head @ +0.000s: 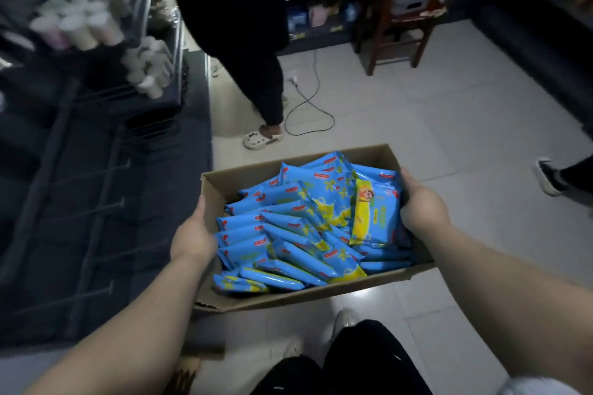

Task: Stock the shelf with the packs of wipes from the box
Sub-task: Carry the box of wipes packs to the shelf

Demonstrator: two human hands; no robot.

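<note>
An open cardboard box (321,293) hangs above the tiled floor, held from both sides. My left hand (192,236) grips its left wall and my right hand (422,205) grips its right wall. Inside lie several blue and yellow packs of wipes (288,234), piled loosely, one with its yellow face up (373,215). To the left stands a dark shelf (80,202) with wire dividers and bare lower tiers.
White tubes (77,22) fill the shelf's upper tiers. A person in dark clothes and pale clogs (261,138) stands just beyond the box. A cable (308,106) loops on the floor. A wooden chair (398,29) stands at the back. Another person's shoe (548,178) shows at right.
</note>
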